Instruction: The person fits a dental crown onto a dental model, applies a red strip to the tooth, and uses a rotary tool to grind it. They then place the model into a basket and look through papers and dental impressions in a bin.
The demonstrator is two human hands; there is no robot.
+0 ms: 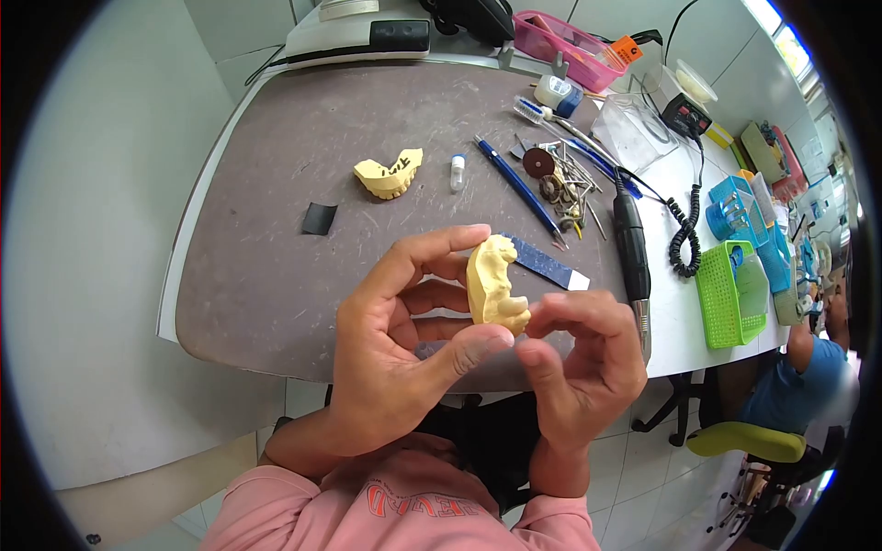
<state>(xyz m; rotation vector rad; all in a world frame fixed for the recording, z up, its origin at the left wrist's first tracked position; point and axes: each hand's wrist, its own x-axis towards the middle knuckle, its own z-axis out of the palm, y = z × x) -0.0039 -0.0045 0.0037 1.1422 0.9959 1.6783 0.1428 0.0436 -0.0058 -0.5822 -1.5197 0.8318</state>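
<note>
My left hand (395,340) is closed on a yellow plaster dental model (487,280), held up on edge between the fingers and thumb over the near part of the mat. A paler tooth (512,309) stands out at the model's lower end. My right hand (588,358) is just right of that end, fingers curled, with index finger and thumb apart and their tips right at the model's edge. Behind the model lies a blue speckled strip with a white end (547,264). A second yellow dental model (390,174) with dark writing rests farther back on the mat.
On the brown mat (248,266) are a dark square (319,219), a small vial (457,173), a blue pen-like tool (524,188) and a pile of burs (574,184). A black handpiece (630,248) lies right, before a green basket (730,294). Another person (795,386) sits far right.
</note>
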